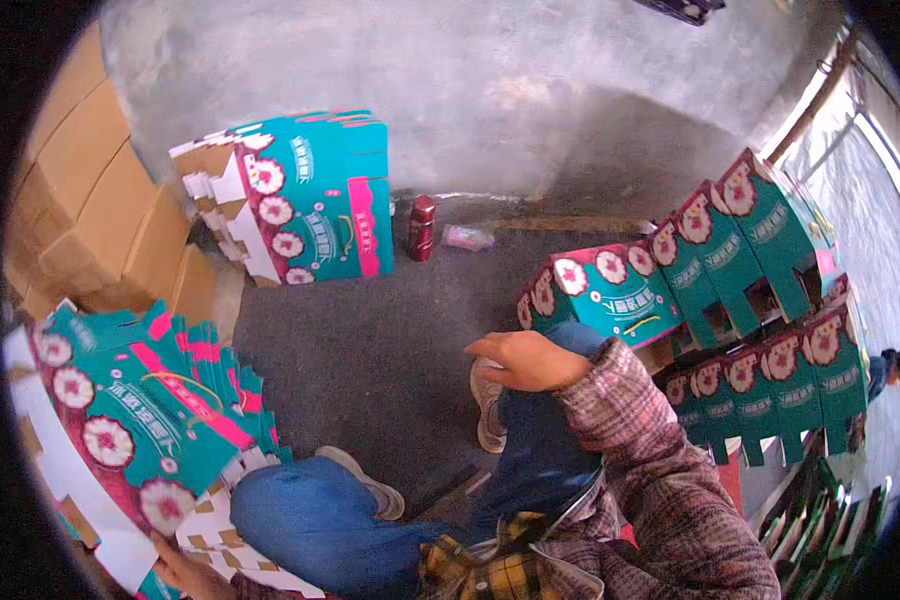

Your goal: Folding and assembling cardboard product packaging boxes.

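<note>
My left hand (pixel 182 574) is at the lower left, partly cut off by the dark rim. Its fingers close on the lower edge of a teal flattened carton (pixel 130 405) with printed round fruit slices, a pink band and a yellow cord handle. That carton lies tilted on top of a stack of similar ones beside my left knee. My right hand (pixel 532 361) hovers by my right knee, palm down, with fingers loosely stretched to the left and nothing visible in them. Close to it on the right stand rows of folded teal cartons (pixel 625 300).
Another stack of flat cartons (pixel 315 215) leans at the far wall. Next to it on the dark floor are a red bottle (pixel 421 228) and a small pink-white packet (pixel 467 238). Brown cardboard boxes (pixel 100 190) are piled at left. Another person (pixel 888 368) appears at far right.
</note>
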A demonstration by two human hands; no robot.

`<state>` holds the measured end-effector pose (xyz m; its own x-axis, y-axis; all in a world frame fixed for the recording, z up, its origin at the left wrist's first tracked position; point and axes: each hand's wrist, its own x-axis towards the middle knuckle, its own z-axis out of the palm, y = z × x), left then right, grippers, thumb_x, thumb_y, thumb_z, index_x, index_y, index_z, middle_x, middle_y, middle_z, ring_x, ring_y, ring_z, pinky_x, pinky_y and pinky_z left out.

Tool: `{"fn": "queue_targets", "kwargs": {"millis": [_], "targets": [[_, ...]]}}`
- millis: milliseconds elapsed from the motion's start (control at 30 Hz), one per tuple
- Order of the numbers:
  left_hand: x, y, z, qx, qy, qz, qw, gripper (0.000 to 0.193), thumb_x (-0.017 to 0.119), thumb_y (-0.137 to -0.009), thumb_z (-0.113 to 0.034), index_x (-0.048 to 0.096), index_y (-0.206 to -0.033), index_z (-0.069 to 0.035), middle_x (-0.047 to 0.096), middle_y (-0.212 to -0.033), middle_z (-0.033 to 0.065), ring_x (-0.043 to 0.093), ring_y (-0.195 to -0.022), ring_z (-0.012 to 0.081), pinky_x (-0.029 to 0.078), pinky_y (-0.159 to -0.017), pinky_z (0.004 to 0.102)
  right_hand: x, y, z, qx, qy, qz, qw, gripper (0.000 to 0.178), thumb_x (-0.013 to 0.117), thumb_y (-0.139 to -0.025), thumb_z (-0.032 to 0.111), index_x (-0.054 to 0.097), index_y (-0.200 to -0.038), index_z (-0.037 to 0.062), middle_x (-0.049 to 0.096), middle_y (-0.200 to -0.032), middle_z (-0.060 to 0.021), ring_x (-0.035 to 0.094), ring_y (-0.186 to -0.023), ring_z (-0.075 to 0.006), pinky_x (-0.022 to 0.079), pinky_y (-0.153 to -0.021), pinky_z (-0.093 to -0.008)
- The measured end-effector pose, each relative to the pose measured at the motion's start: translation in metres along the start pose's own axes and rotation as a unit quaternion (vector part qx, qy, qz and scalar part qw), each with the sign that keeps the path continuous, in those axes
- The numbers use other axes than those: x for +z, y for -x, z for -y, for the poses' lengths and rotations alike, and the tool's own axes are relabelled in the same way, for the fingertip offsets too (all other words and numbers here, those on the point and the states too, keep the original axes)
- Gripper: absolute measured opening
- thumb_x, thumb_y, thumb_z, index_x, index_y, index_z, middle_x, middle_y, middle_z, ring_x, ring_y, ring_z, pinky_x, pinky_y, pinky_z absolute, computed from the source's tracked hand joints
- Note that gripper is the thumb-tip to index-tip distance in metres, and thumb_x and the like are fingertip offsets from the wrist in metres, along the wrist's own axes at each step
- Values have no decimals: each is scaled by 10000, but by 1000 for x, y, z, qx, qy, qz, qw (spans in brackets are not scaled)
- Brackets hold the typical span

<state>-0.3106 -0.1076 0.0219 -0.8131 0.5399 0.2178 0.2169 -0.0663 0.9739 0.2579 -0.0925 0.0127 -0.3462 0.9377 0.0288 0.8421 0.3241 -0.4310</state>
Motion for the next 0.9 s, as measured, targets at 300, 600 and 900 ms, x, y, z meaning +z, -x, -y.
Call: {"fn": "queue_targets", "kwargs": {"millis": [300, 600, 900], "targets": [[45, 80, -99, 372, -348, 378, 773, 376, 400, -975, -209, 549, -1245, 6, 592, -1197, 173, 558, -1106, 266, 428, -973, 396, 15, -18, 30, 10, -22, 17, 1000, 410, 555, -902, 325, 553, -1171, 16, 610, -1046, -204, 603, -954, -373, 487, -813, -445], [97, 224, -58, 504, -122, 550, 655, 322, 556, -815, -15, 554, -1128, 62, 597, -1129, 210, 600, -1038, 338, 481, -902, 431, 34, -5, 46, 264, -855, -13, 447, 690, 434, -900, 618, 441, -1330, 78, 526, -1299, -112, 524, -1170, -301, 407, -990, -493], [99, 247, -53, 557, -51, 564, 608, 317, 573, -827, -67, 561, -1125, 40, 564, -1179, 206, 591, -1052, 335, 512, -868, 401, 42, 33, 1, 282, -794, -36, 537, 402, 537, -933, 296, 533, -1212, 6, 622, -1149, -119, 605, -1052, -229, 469, -926, -357]]}}
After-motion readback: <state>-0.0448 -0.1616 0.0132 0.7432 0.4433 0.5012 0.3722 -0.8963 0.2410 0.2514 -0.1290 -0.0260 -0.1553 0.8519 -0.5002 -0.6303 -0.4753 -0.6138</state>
